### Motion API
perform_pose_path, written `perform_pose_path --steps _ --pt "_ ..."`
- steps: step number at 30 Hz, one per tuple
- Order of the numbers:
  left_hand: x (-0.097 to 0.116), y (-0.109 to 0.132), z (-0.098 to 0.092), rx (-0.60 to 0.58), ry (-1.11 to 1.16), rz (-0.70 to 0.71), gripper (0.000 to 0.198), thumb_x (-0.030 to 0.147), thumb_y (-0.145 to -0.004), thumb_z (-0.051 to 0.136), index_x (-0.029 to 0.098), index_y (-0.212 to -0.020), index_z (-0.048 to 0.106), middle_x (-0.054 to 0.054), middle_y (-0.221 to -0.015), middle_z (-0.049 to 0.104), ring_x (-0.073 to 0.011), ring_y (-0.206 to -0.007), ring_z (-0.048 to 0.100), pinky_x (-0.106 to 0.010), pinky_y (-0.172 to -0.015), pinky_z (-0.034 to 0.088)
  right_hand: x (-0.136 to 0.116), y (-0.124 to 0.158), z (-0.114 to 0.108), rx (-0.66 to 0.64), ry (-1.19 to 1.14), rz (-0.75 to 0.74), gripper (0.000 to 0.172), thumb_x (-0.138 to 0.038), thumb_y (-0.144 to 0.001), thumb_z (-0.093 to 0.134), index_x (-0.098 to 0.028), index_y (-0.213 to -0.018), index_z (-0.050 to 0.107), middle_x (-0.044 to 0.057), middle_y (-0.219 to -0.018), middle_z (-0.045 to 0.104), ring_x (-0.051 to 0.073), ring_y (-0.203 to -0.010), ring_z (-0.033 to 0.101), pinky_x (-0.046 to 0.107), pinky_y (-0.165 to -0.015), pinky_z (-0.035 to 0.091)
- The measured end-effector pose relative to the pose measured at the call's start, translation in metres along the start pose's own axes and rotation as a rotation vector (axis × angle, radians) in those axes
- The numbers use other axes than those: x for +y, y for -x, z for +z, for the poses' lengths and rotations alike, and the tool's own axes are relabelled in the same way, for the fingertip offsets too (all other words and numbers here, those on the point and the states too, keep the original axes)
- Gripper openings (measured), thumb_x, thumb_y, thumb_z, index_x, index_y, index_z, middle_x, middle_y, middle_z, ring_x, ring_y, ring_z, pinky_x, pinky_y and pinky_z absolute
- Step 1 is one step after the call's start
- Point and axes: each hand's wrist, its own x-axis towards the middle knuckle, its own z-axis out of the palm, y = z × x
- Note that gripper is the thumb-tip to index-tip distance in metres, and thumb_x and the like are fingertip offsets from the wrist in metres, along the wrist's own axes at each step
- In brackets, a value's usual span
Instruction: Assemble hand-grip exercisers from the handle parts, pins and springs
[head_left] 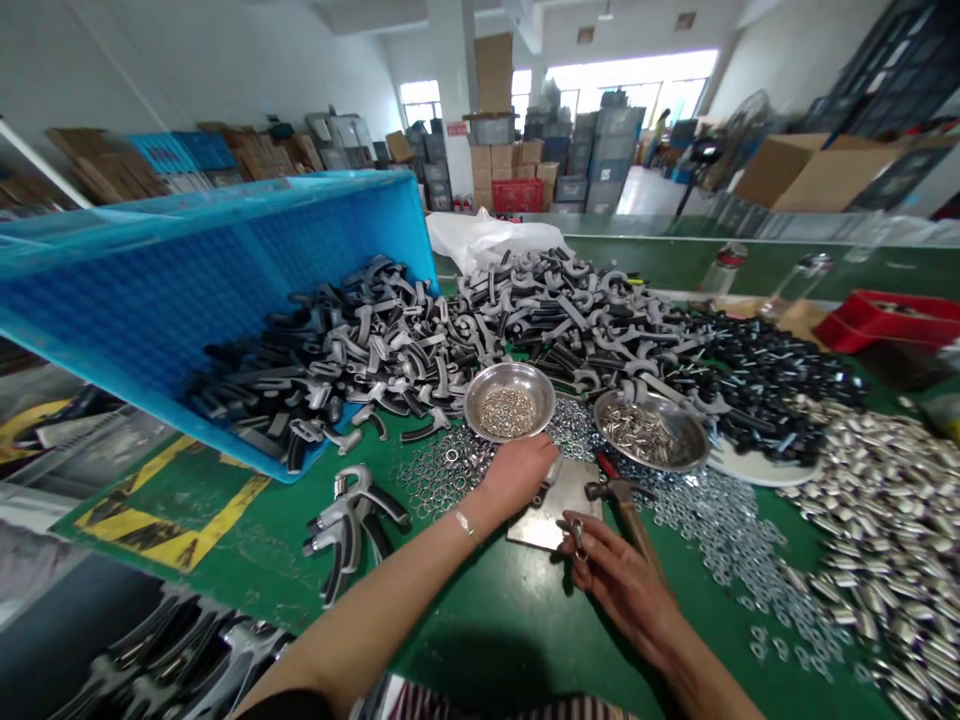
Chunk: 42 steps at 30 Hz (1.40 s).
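My left hand (pixel 519 474) is closed over the far left part of a flat steel plate (pixel 536 525). A bit of grey metal shows beside its fingertips, but most of what it grips is hidden. Between the thumb and fingers of my right hand (pixel 619 575) is a small shiny metal part (pixel 578 540), held off the plate's near right corner. A hammer (pixel 630 515) with a wooden handle lies just beyond my right hand. Two metal bowls of small pins, the left bowl (pixel 546 412) and the right bowl (pixel 694 445), stand behind the plate.
A blue crate (pixel 225 235) tipped on its side spills grey-and-black handles (pixel 420 350) across the green table. Assembled hand grips (pixel 352 525) lie at left. Loose rings (pixel 439 480), nuts (pixel 712 530), black knobs (pixel 772 370) and shiny metal cylinders (pixel 892 500) are heaped around. A red bin (pixel 885 320) stands back right.
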Motion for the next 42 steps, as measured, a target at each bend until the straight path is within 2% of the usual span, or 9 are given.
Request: perform_pose_path --steps 2,6,11,15,18,22,24,30,42 --pt "0.007 -0.027 0.001 -0.078 -0.037 0.096 0.023 0.007 -0.091 0.049 0.013 -0.104 0.067 -0.014 -0.103 0.068 -0.0245 -0.096 0.068 -0.035 -0.083 0.054 -0.002 0.004 0.002 0.004 -0.021 0.012 0.036 -0.035 -0.084 0.076 -0.021 -0.117 0.066 0.006 -0.096 0.071 0.013 -0.072 0.061 0.030 -0.070 0.051" --pt "0.016 -0.068 0.013 -0.150 -0.032 0.103 0.018 0.007 -0.089 0.054 0.007 -0.090 0.072 -0.019 -0.090 0.071 -0.0272 -0.088 0.070 -0.036 -0.077 0.055 -0.011 0.009 -0.001 0.072 -0.037 -0.002 0.028 -0.034 -0.079 0.081 -0.022 -0.098 0.065 0.008 -0.107 0.073 0.020 -0.089 0.069 0.033 -0.078 0.054" --pt "0.016 -0.078 0.015 -0.133 0.024 0.067 0.016 0.006 -0.088 0.055 0.006 -0.091 0.070 -0.021 -0.092 0.070 -0.0275 -0.091 0.070 -0.036 -0.080 0.055 -0.014 0.009 -0.011 0.124 -0.027 -0.021 0.035 -0.040 -0.080 0.080 -0.023 -0.102 0.060 0.006 -0.096 0.074 0.014 -0.075 0.067 0.025 -0.064 0.053" --pt "0.021 -0.053 0.008 -0.038 0.101 0.007 0.019 0.008 -0.091 0.049 0.009 -0.102 0.065 -0.018 -0.105 0.068 -0.0259 -0.099 0.068 -0.037 -0.085 0.054 -0.015 0.008 -0.016 0.133 0.037 -0.074 0.032 -0.047 -0.085 0.073 -0.022 -0.086 0.054 -0.007 -0.055 0.056 0.004 -0.041 0.038 0.016 -0.039 0.029" --pt "0.033 -0.014 0.011 -0.004 0.405 -0.058 0.021 0.023 -0.097 0.047 0.013 -0.110 0.059 -0.010 -0.095 0.071 -0.0191 -0.085 0.069 -0.029 -0.076 0.055 -0.024 0.008 -0.016 0.101 0.037 -0.079 0.028 -0.045 -0.087 0.071 -0.023 -0.089 0.053 -0.012 -0.049 0.040 0.003 -0.039 0.021 0.014 -0.036 0.016" --pt "0.052 0.042 0.022 0.014 1.391 -0.321 0.030 0.038 -0.094 0.056 0.014 -0.112 0.061 -0.003 -0.076 0.069 -0.0151 -0.066 0.067 -0.027 -0.067 0.053 -0.034 0.005 -0.011 0.000 0.094 -0.031 0.029 -0.043 -0.086 0.072 -0.022 -0.096 0.056 -0.006 -0.062 0.056 0.006 -0.044 0.036 0.016 -0.037 0.033" --pt "0.057 0.061 0.027 0.054 1.582 -0.437 0.028 0.039 -0.088 0.065 0.014 -0.101 0.064 0.000 -0.069 0.066 -0.0129 -0.061 0.063 -0.025 -0.064 0.050 -0.033 0.003 -0.006 -0.040 0.146 -0.004 0.030 -0.044 -0.086 0.072 -0.020 -0.096 0.058 -0.001 -0.069 0.064 0.008 -0.048 0.044 0.019 -0.040 0.040" --pt "0.059 0.084 0.029 0.130 1.792 -0.522 0.029 0.037 -0.080 0.073 0.015 -0.098 0.064 0.000 -0.068 0.066 -0.0138 -0.064 0.063 -0.026 -0.067 0.049 -0.016 -0.002 0.008 -0.037 0.085 0.059 0.026 -0.038 -0.084 0.075 -0.017 -0.080 0.061 -0.004 -0.063 0.056 0.007 -0.052 0.047 0.019 -0.049 0.044" --pt "0.070 0.104 0.036 0.138 1.864 -0.574 0.029 0.032 -0.075 0.080 0.012 -0.094 0.071 -0.003 -0.076 0.069 -0.0127 -0.070 0.063 -0.023 -0.068 0.047 -0.010 0.003 0.016 -0.027 0.215 0.110 0.038 -0.047 -0.082 0.075 -0.018 -0.071 0.054 -0.007 -0.055 0.050 0.006 -0.044 0.041 0.019 -0.040 0.038"
